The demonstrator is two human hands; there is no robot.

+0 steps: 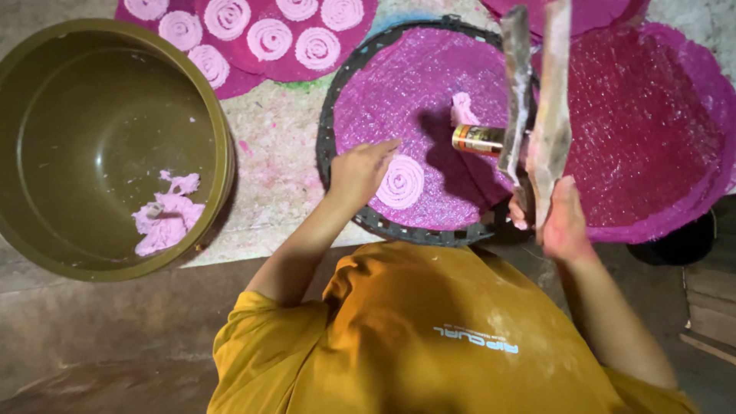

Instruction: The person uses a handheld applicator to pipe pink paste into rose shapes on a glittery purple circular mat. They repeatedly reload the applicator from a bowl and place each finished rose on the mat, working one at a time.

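Note:
A round black-rimmed tray (pixel 328 115) carries a magenta cloth (pixel 414 84) with one pink dough spiral (pixel 400 182) on it. My left hand (pixel 360 172) lies flat on the cloth just left of that spiral, fingers apart and holding nothing. My right hand (pixel 563 222) grips the lower ends of a two-handled wooden press (pixel 537 100) held above the tray's right side. The press's brass cylinder (pixel 477 139) points left, with a strand of pink dough (pixel 464 107) hanging at its mouth.
A large olive-green basin (pixel 46 253) at the left holds a lump of pink dough (pixel 165 218). Behind the tray, another magenta cloth (pixel 291 69) bears several finished spirals. A bare magenta cloth (pixel 652 130) lies at the right, over a dark object (pixel 678 244).

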